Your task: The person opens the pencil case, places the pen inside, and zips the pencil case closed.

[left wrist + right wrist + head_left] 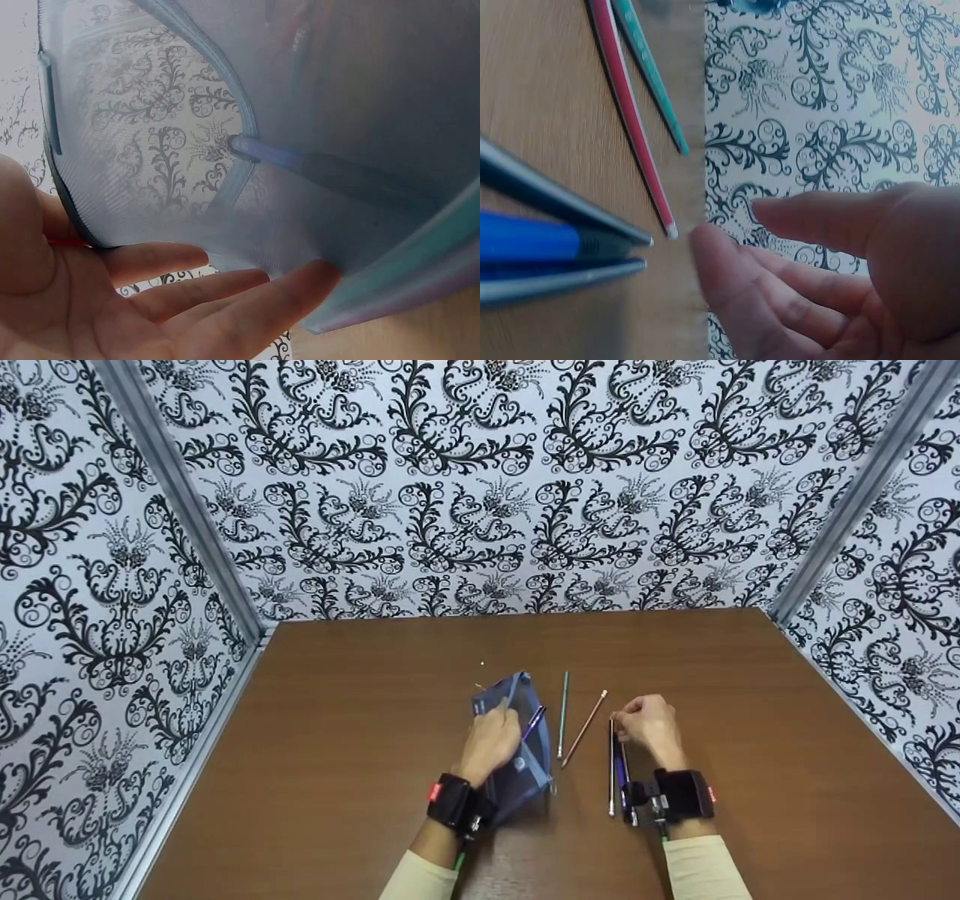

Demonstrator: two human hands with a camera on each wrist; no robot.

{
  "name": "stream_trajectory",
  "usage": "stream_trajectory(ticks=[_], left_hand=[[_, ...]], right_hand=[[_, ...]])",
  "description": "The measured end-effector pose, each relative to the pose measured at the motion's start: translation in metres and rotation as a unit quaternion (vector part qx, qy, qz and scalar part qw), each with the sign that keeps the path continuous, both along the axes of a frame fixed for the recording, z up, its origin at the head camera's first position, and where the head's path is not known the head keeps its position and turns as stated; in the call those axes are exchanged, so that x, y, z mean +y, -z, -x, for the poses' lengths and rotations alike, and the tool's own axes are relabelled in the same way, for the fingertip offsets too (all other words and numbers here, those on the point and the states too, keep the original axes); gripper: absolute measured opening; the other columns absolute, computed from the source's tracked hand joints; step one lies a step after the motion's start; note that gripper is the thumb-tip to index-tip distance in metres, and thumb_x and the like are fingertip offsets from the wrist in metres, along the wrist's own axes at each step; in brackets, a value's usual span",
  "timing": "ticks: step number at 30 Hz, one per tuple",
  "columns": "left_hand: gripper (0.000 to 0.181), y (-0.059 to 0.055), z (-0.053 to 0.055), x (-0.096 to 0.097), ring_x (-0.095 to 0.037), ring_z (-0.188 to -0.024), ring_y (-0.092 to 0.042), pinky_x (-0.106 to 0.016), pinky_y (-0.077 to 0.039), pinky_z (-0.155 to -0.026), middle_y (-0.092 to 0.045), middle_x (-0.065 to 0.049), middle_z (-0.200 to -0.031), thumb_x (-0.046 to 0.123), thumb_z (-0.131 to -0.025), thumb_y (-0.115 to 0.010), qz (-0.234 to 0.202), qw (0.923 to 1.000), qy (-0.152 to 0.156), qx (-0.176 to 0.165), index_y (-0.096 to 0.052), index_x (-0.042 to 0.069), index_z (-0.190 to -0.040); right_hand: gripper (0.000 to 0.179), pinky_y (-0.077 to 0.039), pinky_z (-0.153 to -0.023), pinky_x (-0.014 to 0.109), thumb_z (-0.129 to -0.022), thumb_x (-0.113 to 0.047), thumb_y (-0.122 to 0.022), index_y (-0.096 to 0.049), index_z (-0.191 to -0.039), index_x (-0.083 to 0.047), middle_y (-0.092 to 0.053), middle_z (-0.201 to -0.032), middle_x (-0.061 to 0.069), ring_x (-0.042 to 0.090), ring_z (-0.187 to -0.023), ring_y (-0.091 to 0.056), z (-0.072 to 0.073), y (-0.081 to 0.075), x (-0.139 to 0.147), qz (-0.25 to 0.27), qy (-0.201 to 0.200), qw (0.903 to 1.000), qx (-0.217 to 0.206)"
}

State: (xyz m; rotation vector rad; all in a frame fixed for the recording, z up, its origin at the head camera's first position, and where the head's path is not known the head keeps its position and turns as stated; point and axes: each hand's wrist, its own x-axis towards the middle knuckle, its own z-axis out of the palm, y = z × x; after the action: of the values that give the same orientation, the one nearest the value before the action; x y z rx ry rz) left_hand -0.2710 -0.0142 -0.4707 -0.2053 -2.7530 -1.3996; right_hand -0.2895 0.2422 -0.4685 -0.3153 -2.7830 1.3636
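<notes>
My left hand (493, 741) holds a translucent blue mesh zip pouch (517, 780) by its edge, between thumb and fingers. A purple-blue pen (533, 724) pokes out at the pouch's opening; its body shows through the mesh in the left wrist view. My right hand (651, 727) hovers by the far tips of a dark pencil (611, 780), a blue pen (529, 238) and another dark pencil (562, 280), which lie side by side. In the right wrist view its thumb and forefinger are apart, with nothing between them.
Between the hands lie a teal pencil (563, 716) and a red pencil (634, 112) on the brown table (345, 720). A tiny white speck (482, 663) is beyond the pouch. Patterned walls (480, 510) enclose the table at the back and sides.
</notes>
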Motion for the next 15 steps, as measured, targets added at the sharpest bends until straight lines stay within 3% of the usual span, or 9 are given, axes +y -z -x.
stream_trajectory(ticks=[4, 9, 15], left_hand=[[0.051, 0.000, 0.000, 0.000, -0.023, -0.071, -0.059, -0.037, -0.050, -0.066, -0.068, -0.023, -0.100, 0.022, -0.100, -0.035, -0.005, 1.0000, 0.003, -0.004, -0.048, -0.002, -0.144], [0.052, 0.000, 0.000, 0.001, -0.024, -0.071, -0.057, -0.039, -0.051, -0.071, -0.068, -0.027, -0.107, 0.021, -0.101, -0.034, -0.008, 0.9999, 0.010, -0.002, -0.047, -0.006, -0.143], [0.052, 0.000, 0.001, 0.000, -0.023, -0.072, -0.058, -0.039, -0.051, -0.069, -0.067, -0.020, -0.098, 0.020, -0.101, -0.034, -0.011, 0.9998, 0.012, -0.009, -0.045, -0.006, -0.144]], right_hand=[[0.018, -0.057, -0.058, 0.026, -0.089, -0.008, -0.066, -0.070, -0.096, 0.008, -0.072, -0.081, 0.016, 0.016, -0.061, -0.070, -0.002, 0.000, 0.006, -0.018, -0.015, 0.9990, -0.037], [0.018, -0.056, -0.054, 0.024, -0.087, -0.007, -0.067, -0.070, -0.095, 0.009, -0.069, -0.071, 0.009, 0.011, -0.054, -0.067, -0.001, 0.001, 0.010, -0.012, -0.013, 0.9985, -0.051], [0.015, -0.056, -0.055, 0.025, -0.086, -0.004, -0.064, -0.070, -0.092, 0.008, -0.069, -0.067, 0.007, 0.012, -0.052, -0.067, 0.000, 0.004, 0.014, -0.032, -0.018, 0.9966, -0.074]])
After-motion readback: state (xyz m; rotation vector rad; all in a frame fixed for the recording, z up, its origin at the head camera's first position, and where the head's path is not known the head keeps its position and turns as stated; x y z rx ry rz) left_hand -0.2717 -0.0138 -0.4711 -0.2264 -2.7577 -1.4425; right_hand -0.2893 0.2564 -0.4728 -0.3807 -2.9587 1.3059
